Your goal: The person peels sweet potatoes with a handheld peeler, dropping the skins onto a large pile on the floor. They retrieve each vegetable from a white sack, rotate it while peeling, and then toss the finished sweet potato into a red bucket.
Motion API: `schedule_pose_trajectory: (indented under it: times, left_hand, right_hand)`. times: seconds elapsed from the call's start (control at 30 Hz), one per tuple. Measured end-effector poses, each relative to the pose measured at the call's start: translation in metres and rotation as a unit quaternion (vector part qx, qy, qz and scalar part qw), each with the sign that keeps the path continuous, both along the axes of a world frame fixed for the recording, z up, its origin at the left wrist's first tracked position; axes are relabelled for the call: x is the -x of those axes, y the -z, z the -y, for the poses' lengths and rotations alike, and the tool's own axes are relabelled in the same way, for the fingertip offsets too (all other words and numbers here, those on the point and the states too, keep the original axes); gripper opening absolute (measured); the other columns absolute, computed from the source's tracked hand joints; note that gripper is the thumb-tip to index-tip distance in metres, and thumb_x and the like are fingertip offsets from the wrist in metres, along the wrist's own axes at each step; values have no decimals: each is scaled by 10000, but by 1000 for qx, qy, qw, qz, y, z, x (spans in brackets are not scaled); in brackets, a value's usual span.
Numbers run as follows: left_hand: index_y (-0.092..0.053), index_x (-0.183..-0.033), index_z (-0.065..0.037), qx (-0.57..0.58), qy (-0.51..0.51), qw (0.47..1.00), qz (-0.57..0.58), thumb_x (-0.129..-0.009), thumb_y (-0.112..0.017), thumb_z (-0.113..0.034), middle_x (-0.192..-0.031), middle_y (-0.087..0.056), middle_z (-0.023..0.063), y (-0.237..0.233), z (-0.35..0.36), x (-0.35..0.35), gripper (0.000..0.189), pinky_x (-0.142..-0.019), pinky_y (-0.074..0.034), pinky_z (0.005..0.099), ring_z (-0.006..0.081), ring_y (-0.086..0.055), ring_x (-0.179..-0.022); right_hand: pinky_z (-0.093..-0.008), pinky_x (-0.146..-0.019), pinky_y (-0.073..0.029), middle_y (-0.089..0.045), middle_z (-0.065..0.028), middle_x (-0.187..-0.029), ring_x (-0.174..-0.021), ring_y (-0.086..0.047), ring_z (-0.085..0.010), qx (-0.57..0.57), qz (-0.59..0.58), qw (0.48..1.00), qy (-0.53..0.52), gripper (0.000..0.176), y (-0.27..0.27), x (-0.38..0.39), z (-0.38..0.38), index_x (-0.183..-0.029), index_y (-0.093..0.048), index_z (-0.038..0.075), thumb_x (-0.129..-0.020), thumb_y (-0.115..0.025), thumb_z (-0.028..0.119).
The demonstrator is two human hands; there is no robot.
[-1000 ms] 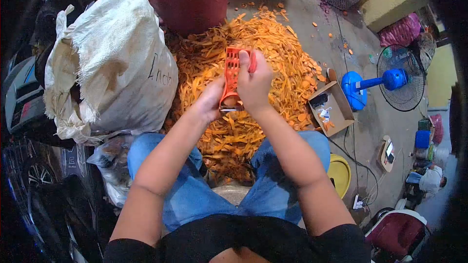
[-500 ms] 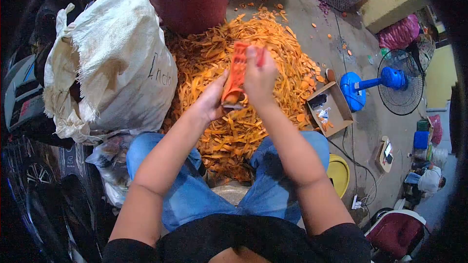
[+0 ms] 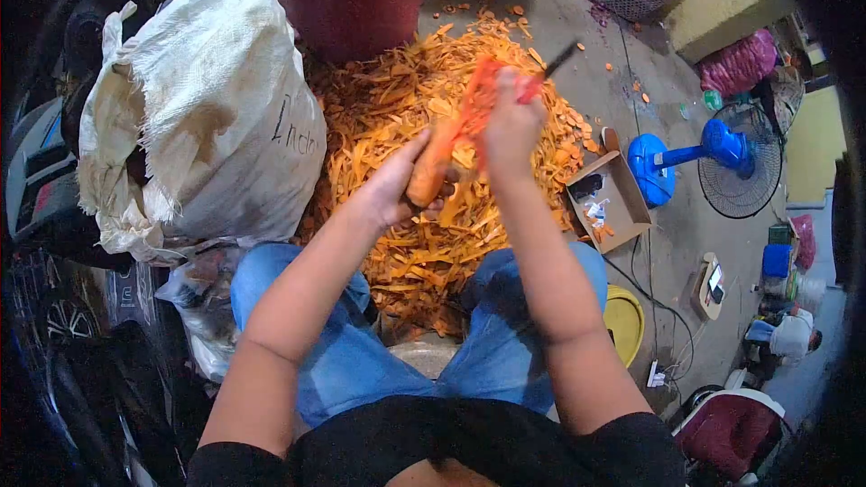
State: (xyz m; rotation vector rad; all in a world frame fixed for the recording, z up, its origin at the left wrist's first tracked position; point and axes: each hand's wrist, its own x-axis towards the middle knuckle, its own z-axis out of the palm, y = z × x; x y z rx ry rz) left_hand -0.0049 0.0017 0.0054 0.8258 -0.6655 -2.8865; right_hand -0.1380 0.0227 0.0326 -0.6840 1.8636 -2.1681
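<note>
A thick orange carrot (image 3: 428, 176) lies in my left hand (image 3: 395, 186), whose fingers wrap round its lower end. My right hand (image 3: 514, 131) is closed on a red-handled tool (image 3: 529, 90) with a dark tip pointing up and right. A red-orange blurred piece (image 3: 478, 95) shows between the carrot and my right hand; motion hides its exact shape. Beneath both hands spreads a large heap of orange peelings (image 3: 397, 261).
A white sack (image 3: 225, 108) stands left, a red tub (image 3: 347, 0) behind the heap. To the right are a cardboard box (image 3: 622, 203), a blue fan (image 3: 649, 162), a yellow lid (image 3: 622, 325) and cables. A person (image 3: 794, 335) is at the far right.
My right hand has shifted slightly right, and the tool's dark tip now shows. The red-orange piece has tilted right, and more of the carrot is uncovered over my left hand.
</note>
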Motion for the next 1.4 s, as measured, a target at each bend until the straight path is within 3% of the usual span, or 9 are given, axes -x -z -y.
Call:
schedule_pose_trajectory:
  times: [0.13, 0.4, 0.53, 0.6, 0.67, 0.9, 1.03, 1.27, 1.4]
  left_hand:
    - [-465, -948, -97, 15, -151, 984, 88, -844, -284, -372, -776, -547, 55, -18, -6, 9, 345, -405, -425, 261, 141, -531, -595]
    - [-438, -1004, -49, 109, 76, 991, 33, -842, -265, -418, -702, -508, 49, -23, -19, -1, 439, -449, -418, 237, 138, -517, -600]
    - [-473, -959, -75, 24, -76, 993, 89, -845, -303, -342, -763, -540, 32, -1, -7, 9, 336, -534, -459, 264, 146, -529, -616]
    - [-478, -932, -88, -7, -21, 998, -61, -847, -285, -351, -749, -536, 26, 7, 4, 3, 337, -470, -450, 287, 129, -519, -596]
    - [-473, -905, -96, 2, -153, 983, 104, -849, -281, -345, -724, -525, 30, -11, -4, 15, 319, -414, -429, 293, 120, -498, -556]
    - [-446, -969, -72, 84, 79, 993, 11, -845, -285, -400, -701, -513, 49, -26, -24, -3, 386, -440, -434, 256, 130, -509, -573]
    - [-429, -1008, -97, 38, -6, 998, 52, -827, -300, -438, -698, -476, 70, -28, -20, -1, 407, -384, -373, 221, 154, -453, -525]
    - [-457, -954, -108, 61, -112, 988, 84, -841, -281, -400, -818, -554, 69, -11, -6, 2, 360, -395, -395, 229, 165, -547, -610]
    - [-420, -973, -82, 70, 8, 996, 62, -855, -236, -390, -713, -497, 60, -21, -11, -3, 378, -399, -387, 218, 130, -494, -587]
  right_hand:
    - [-311, -455, -330, -445, -87, -510, -456, -414, -165, -113, -163, 977, -83, 224, -7, -34, -14, -683, -482, 30, -795, -480, 225]
    - [-313, -493, -358, -502, -64, -571, -512, -443, -151, -111, -64, 980, 155, 256, 14, 68, -4, -660, -479, 3, -806, -459, 213]
    - [-303, -469, -346, -457, -64, -535, -493, -432, -152, -43, -109, 993, 5, 236, -4, 12, -6, -666, -472, 12, -799, -467, 208]
    - [-309, -459, -341, -455, -75, -530, -479, -431, -167, -68, -139, 988, -17, 227, -3, -18, -9, -665, -470, 19, -794, -472, 205]
    - [-278, -458, -320, -431, -27, -515, -487, -378, -118, -118, -253, 958, -68, 259, 7, -32, -12, -662, -458, 13, -795, -488, 233]
    - [-310, -450, -361, -497, -59, -530, -453, -459, -162, -116, -125, 976, 137, 210, -8, 47, -5, -670, -490, 13, -799, -459, 176]
    - [-287, -499, -384, -481, -29, -537, -487, -456, -131, 8, 28, 999, 31, 204, 1, 61, -6, -691, -500, 13, -811, -444, 168]
    - [-303, -441, -335, -453, -91, -505, -459, -432, -182, -129, -156, 975, -96, 241, -6, -32, -13, -660, -464, 17, -797, -472, 214]
    - [-309, -448, -339, -488, -88, -531, -448, -429, -168, -100, -182, 978, 28, 249, -8, -5, -4, -641, -463, 18, -803, -462, 207]
